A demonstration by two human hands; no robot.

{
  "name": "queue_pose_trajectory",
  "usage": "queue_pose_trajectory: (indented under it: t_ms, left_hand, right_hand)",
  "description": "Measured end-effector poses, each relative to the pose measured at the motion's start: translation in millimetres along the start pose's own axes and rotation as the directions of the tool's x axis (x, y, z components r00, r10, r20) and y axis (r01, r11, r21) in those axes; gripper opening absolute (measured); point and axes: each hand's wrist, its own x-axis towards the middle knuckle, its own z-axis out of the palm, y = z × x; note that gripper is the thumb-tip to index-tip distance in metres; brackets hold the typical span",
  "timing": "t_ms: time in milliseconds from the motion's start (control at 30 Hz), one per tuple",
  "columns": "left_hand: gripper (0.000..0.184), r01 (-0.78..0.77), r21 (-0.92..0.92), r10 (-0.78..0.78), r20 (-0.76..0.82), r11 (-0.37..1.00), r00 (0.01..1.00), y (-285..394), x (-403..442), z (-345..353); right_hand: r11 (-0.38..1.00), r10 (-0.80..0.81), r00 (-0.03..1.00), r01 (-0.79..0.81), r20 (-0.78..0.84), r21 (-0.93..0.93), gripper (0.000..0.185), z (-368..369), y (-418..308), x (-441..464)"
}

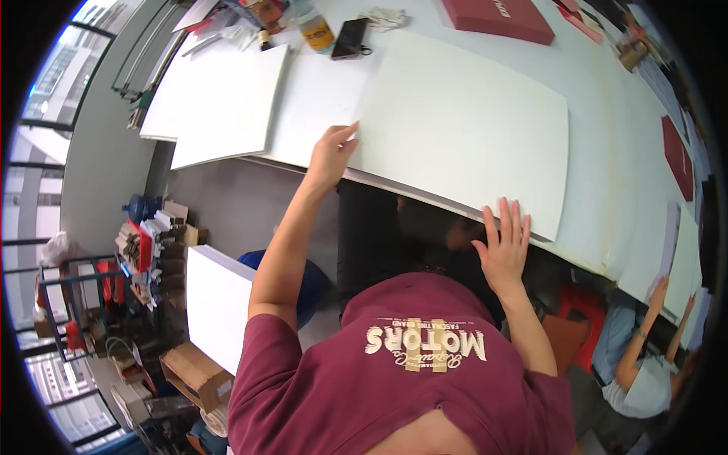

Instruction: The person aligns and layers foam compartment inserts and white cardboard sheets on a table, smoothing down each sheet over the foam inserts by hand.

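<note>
A large white board (pixel 470 129) lies flat on the white table, its near edge along the table's front edge. My left hand (pixel 332 154) is at the board's left edge, thumb and forefinger close together near the edge; whether a thin edge is between them is too small to tell. My right hand (pixel 506 246) rests with spread fingers on the board's near edge, toward its right corner. To the left, a stack of white boards (pixel 220 98) overhangs the table edge.
A phone (pixel 350 39), a bottle (pixel 312 29) and a red box (pixel 500 18) lie beyond the board. Another person (pixel 641 379) works at the right. At lower left stand a white panel (pixel 218 299) and a cardboard box (pixel 196 375).
</note>
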Motion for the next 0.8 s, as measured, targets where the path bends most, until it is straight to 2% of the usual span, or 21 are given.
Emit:
queue_pose_trajectory:
  t_ms: [167, 367, 567, 700, 800]
  left_hand:
    - [0.043, -0.010, -0.071, 0.018, 0.116, 0.997, 0.993, -13.6, 5.1, -4.9]
    - [0.044, 0.112, -0.083, -0.098, 0.161, 0.990, 0.982, -15.5, 6.2, -5.5]
    - [0.045, 0.137, -0.072, -0.124, 0.155, 0.988, 0.980, -14.5, 5.3, -4.1]
    - [0.044, 0.094, 0.003, -0.094, 0.127, 0.996, 0.987, -9.1, 1.2, -7.4]
    - [0.042, -0.009, 0.050, 0.003, 0.116, 0.999, 0.993, -23.6, 4.2, 1.3]
  right_hand:
    - [1.000, -0.007, 1.000, 0.007, 0.005, -0.021, 0.088, 1.2, -1.2, 0.1]
    - [0.999, -0.019, 1.000, 0.019, -0.012, -0.034, 0.087, 0.6, -3.4, 1.8]
    - [0.999, -0.021, 1.000, 0.021, -0.011, -0.030, 0.087, 0.4, -4.1, 2.0]
    - [0.999, -0.032, 0.999, 0.032, -0.010, -0.008, 0.089, 4.0, -3.2, 1.4]
    - [1.000, -0.015, 1.000, 0.015, 0.003, -0.014, 0.091, 6.3, -0.1, 1.7]
